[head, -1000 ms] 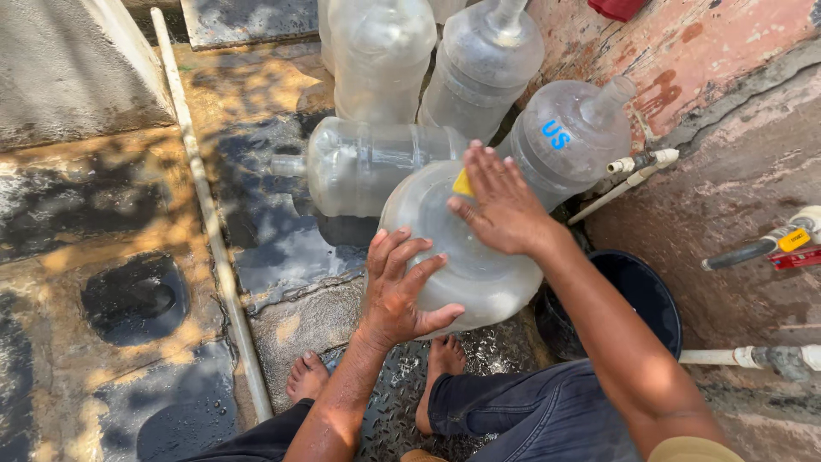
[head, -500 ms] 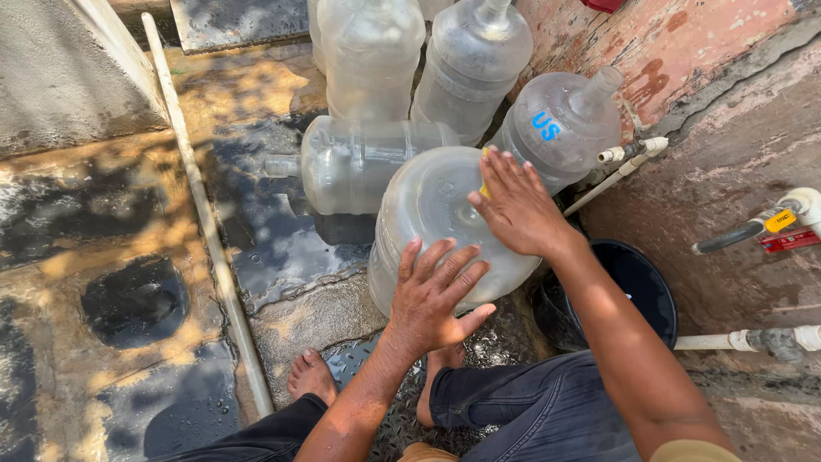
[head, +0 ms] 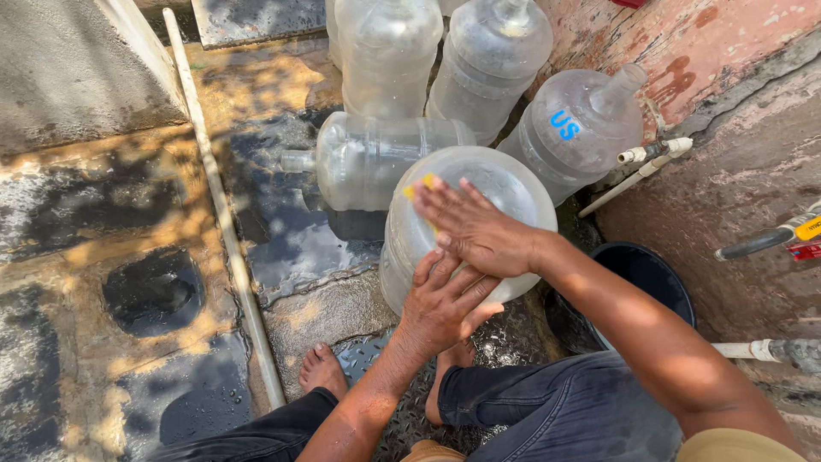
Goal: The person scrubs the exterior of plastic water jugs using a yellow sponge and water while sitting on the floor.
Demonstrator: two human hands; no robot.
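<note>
Hands meet at the middle of the frame on a large clear water jug (head: pixel 410 248) that lies tipped over with its round base turned up toward the camera. The right hand (head: pixel 479 229) comes in from the lower right, palm flat on the base, fingers stretched out and slightly spread; a yellow sponge (head: pixel 416 190) shows just under the fingertips, pressed against the plastic. The left hand (head: pixel 443 304) rises from the bottom centre and rests on the near lower edge of the same jug, fingers loosely fanned and laid against its wall, gripping nothing else.

Just beyond the jug, toward the upper centre, a second clear bottle (head: pixel 376 161) lies on its side with its neck pointing left, touching the held jug. Behind it two more bottles (head: pixel 389 51) stand upright at the top edge, and another bottle with blue marking (head: pixel 577 128) leans to the upper right against the reddish wall (head: pixel 727 43). A white pipe with a tap (head: pixel 650 158) runs diagonally just right of that bottle. A dark bucket (head: pixel 654 278) sits at centre right, partly hidden by the right forearm. The wet concrete floor (head: pixel 128 257) fills the left half, crossed by a thin pale pipe (head: pixel 227 231). Bare feet (head: pixel 323 370) and dark trousers show along the bottom edge.
</note>
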